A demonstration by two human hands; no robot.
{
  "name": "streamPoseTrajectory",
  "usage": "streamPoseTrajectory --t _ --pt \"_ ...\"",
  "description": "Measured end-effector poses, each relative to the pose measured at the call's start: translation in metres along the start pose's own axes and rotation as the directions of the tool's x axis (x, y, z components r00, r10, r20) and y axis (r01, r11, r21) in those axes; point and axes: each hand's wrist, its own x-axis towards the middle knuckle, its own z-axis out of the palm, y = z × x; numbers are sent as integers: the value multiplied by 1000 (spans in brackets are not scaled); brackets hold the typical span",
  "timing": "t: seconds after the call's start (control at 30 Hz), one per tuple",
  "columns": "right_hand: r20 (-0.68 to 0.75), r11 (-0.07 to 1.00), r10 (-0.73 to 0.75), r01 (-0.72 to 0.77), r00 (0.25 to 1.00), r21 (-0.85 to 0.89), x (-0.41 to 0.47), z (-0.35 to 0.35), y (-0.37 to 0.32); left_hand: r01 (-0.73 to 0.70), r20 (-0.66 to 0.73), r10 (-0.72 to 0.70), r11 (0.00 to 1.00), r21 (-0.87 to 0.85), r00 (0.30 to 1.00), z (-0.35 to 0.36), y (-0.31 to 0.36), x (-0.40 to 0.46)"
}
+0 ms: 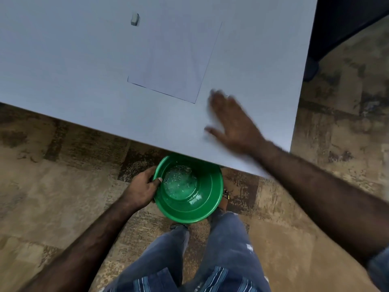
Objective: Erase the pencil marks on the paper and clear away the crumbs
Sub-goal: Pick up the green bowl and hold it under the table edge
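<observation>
Erasing stage: judged complete. Paper [174, 60] flat on desk [73, 70], just beyond and to the left of right hand [233, 123]; no pencil marks discernible on its surface, though faint lines could escape notice at this resolution. Eraser [134, 19] set aside, well beyond the paper's far left corner, touched by neither hand.

Crumb clearing: in progress, judged near its end. Right hand flat on desk near the near edge, fingers extended and spread, motion-blurred; holding nothing. Position consistent with sweeping toward the edge. Crumbs [179, 180] already collected in base of green bowl [210, 199], scattered as small pale flecks. Bowl held below the desk edge, nearer and to the left of right hand. Left hand [141, 190] gripping bowl rim, thumb hooked over the inside, fingers curled round the outside.

Remaining: any crumbs under or ahead of right hand not resolvable owing to blur; none plainly visible elsewhere on desk or paper. Final sweep into bowl probably outstanding, then setting the bowl down.
</observation>
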Motion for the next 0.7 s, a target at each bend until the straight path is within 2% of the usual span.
streamPoseTrajectory --t 0.13,0.23,0.3,0.43,0.6,0.7 --pt "-11 939 341 -342 940 -31 41 -12 75 9 3 -9 1000 -8 1000 1 0 1" --pt "22 910 414 -412 910 -54 55 -16 89 12 5 -12 1000 -25 1000 0 -1 3" --pt "57 931 359 -353 932 -90 54 -15 84 19 5 -19 999 -47 1000 0 -3 3" --pt "149 986 80 -56 986 -157 29 -11 49 41 3 -41 997 -69 999 -1 -6 5" --pt "293 977 -134 176 947 -123 -25 2 -30 42 -11 -43 996 -75 999 -2 -5 4" --pt "351 962 -246 272 903 -26 -58 12 -78 27 2 -27 997 -68 1000 -4 -4 3"
